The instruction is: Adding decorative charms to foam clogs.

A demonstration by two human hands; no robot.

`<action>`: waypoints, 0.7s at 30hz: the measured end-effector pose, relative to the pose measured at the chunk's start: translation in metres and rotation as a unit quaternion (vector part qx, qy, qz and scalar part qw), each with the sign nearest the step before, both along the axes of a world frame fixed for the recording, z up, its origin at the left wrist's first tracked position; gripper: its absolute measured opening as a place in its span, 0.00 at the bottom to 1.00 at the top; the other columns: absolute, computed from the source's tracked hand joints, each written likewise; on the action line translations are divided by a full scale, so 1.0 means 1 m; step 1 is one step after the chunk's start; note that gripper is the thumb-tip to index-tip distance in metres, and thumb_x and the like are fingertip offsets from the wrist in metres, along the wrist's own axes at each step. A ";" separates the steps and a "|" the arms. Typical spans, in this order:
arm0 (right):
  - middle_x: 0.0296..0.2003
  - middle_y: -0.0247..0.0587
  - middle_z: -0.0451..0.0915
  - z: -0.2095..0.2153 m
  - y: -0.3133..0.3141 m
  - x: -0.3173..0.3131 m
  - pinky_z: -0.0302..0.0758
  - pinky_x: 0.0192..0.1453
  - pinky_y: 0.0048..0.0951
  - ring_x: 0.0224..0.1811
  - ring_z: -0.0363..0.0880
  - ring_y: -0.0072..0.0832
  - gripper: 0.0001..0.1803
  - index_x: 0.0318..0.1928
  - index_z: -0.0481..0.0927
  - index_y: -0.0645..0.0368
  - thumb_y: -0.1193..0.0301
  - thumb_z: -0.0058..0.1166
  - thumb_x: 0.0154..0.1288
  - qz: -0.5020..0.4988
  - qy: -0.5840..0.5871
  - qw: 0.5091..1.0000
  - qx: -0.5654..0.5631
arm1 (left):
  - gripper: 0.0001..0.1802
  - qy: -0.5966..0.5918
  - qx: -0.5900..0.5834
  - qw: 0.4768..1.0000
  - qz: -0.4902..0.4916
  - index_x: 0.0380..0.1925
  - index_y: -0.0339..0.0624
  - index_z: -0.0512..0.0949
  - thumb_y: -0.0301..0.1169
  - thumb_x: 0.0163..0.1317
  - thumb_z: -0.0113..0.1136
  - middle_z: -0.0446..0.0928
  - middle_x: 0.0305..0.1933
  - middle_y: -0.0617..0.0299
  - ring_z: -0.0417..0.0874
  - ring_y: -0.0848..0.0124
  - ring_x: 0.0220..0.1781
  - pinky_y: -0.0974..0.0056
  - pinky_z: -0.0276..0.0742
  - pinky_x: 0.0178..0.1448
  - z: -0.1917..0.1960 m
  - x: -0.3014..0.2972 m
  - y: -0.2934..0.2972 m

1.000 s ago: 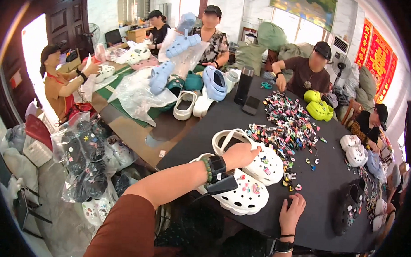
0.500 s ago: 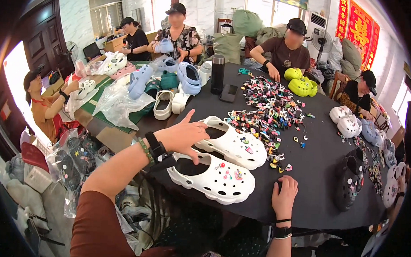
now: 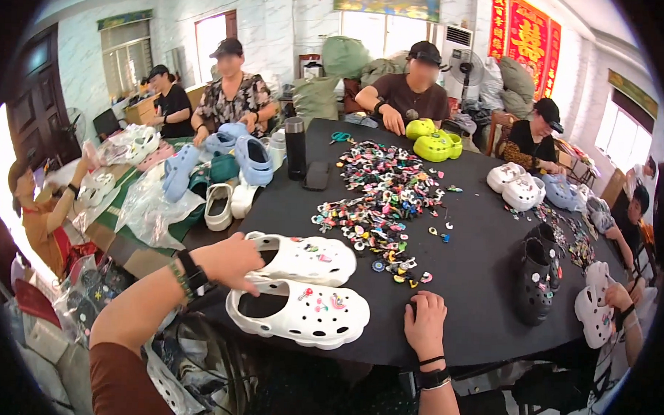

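Note:
Two white clogs with small coloured charms stand side by side at the front of the dark table, toes to the right: a near clog [image 3: 321, 313] and a far clog [image 3: 312, 259]. My left hand [image 3: 231, 261] is closed over their heel ends, fingers curled onto the sides where the two meet; its fingertips are partly hidden. To the right of the clogs, my right hand [image 3: 425, 324] rests on the tabletop by the front edge, fingers loosely bent, holding nothing. Beyond both hands spreads a heap of small colourful shoe charms [image 3: 380, 198].
A black tumbler [image 3: 295, 149] and a dark phone [image 3: 317, 175] stand left of the heap. Blue clogs [image 3: 253, 161] crowd the left side. Lime clogs [image 3: 438, 145], white clogs [image 3: 523, 191] and black clogs [image 3: 536, 280] lie right. Several people work around the table.
My left hand, spread above the clogs before, has come down and closed at their heels. The view has swung right, so everything sits further left. My right hand stays on the table.

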State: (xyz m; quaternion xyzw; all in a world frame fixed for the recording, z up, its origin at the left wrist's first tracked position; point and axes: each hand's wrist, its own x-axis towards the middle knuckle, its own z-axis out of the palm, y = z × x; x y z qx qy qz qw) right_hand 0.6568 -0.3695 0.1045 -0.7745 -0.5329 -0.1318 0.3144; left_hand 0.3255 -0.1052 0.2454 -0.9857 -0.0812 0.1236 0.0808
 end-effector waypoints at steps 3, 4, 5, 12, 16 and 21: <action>0.50 0.44 0.75 0.006 -0.001 -0.001 0.66 0.59 0.46 0.57 0.70 0.44 0.12 0.42 0.77 0.59 0.73 0.62 0.57 -0.002 0.007 1.000 0.002 | 0.29 -0.012 -0.011 0.999 0.031 0.26 0.43 0.80 0.62 0.55 0.62 0.79 0.29 0.60 0.78 0.59 0.42 0.55 0.66 0.45 -0.001 -0.003 -0.004; 0.50 0.44 0.76 0.007 -0.001 -0.002 0.66 0.59 0.46 0.57 0.70 0.44 0.12 0.42 0.77 0.59 0.73 0.62 0.57 -0.002 0.008 1.000 0.002 | 0.29 -0.020 -0.026 0.998 0.051 0.25 0.44 0.80 0.62 0.54 0.63 0.79 0.28 0.60 0.78 0.59 0.42 0.55 0.66 0.45 -0.001 -0.004 -0.005; 0.50 0.44 0.76 0.006 0.000 -0.003 0.66 0.59 0.46 0.57 0.70 0.44 0.12 0.42 0.77 0.59 0.73 0.62 0.57 -0.003 0.010 1.000 0.003 | 0.28 -0.018 -0.012 0.999 0.045 0.27 0.45 0.82 0.61 0.53 0.63 0.81 0.28 0.61 0.80 0.60 0.42 0.54 0.67 0.45 -0.010 -0.003 -0.001; 0.49 0.45 0.76 0.005 0.004 0.000 0.66 0.60 0.47 0.57 0.70 0.45 0.11 0.41 0.77 0.59 0.74 0.61 0.57 0.021 0.014 1.000 0.012 | 0.21 -0.097 -0.046 0.992 0.070 0.19 0.47 0.79 0.52 0.55 0.65 0.76 0.22 0.61 0.77 0.59 0.34 0.54 0.62 0.43 -0.014 -0.021 -0.014; 0.50 0.48 0.74 0.012 0.001 -0.002 0.64 0.61 0.47 0.58 0.69 0.47 0.12 0.41 0.76 0.61 0.76 0.60 0.57 0.019 0.027 0.999 -0.016 | 0.22 -0.175 -0.098 0.972 0.120 0.18 0.43 0.80 0.51 0.53 0.67 0.74 0.21 0.56 0.77 0.55 0.32 0.53 0.64 0.41 -0.016 -0.051 -0.022; 0.50 0.49 0.73 0.012 0.000 -0.003 0.63 0.62 0.48 0.59 0.69 0.47 0.14 0.43 0.73 0.62 0.79 0.58 0.55 0.015 0.023 0.999 -0.023 | 0.25 -0.263 -0.082 0.925 0.261 0.19 0.35 0.78 0.49 0.52 0.70 0.74 0.21 0.46 0.76 0.50 0.23 0.54 0.69 0.29 -0.001 -0.099 0.011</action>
